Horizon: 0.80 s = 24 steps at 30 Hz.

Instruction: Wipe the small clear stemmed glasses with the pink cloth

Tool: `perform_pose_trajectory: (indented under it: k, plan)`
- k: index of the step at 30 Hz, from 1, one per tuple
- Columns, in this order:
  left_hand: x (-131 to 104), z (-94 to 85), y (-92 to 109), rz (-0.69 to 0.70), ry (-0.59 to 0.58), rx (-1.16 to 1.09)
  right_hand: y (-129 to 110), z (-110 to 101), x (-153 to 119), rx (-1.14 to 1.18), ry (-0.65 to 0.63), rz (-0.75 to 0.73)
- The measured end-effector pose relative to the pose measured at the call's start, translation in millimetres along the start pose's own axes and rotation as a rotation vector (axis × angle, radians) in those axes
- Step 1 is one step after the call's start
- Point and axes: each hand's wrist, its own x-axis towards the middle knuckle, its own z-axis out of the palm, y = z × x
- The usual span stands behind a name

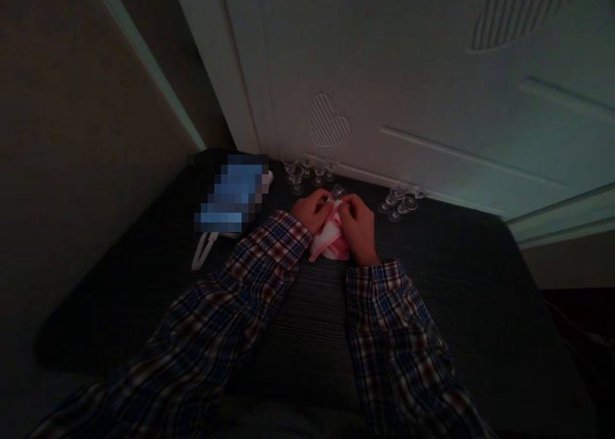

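Note:
A pink and white cloth (331, 239) hangs bunched between my two hands, low over the dark table. From the top of its folds pokes the clear rim of a small glass (338, 191); the rest of that glass is hidden. On the left side, my left hand (310, 211) is closed, its fingertips at the glass and the cloth's edge. My right hand (358, 226) is closed as well, its thumb and fingers pinching the cloth against the glass from the right.
Several small stemmed glasses (296, 180) stand behind my left hand, and another group of glasses (394, 213) is to the right. A phone-like device (233, 192) with a blurred, lit screen and white cable (204, 250) lies left on the table (298, 336). A white panel (384, 67) with heart reliefs rises behind.

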Motion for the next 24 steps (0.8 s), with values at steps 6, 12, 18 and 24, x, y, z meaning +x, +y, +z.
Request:
perform_pose_trajectory:
  k: [6,12,18,24]
  plan:
    - [0.6,0.9,-0.3,0.000,0.026,-0.004,0.0,-0.3,0.6,-0.041,-0.003,-0.006]
    - [1.7,1.5,-0.3,0.004,0.042,0.012,0.8,0.2,1.1,-0.022,-0.006,-0.019]
    - [2.4,1.6,-0.2,-0.007,0.039,0.012,3.9,0.7,2.4,-0.009,-0.002,-0.026]
    - [2.3,-0.6,4.1,-0.021,0.032,0.023,8.8,2.5,3.9,0.029,0.008,-0.054]
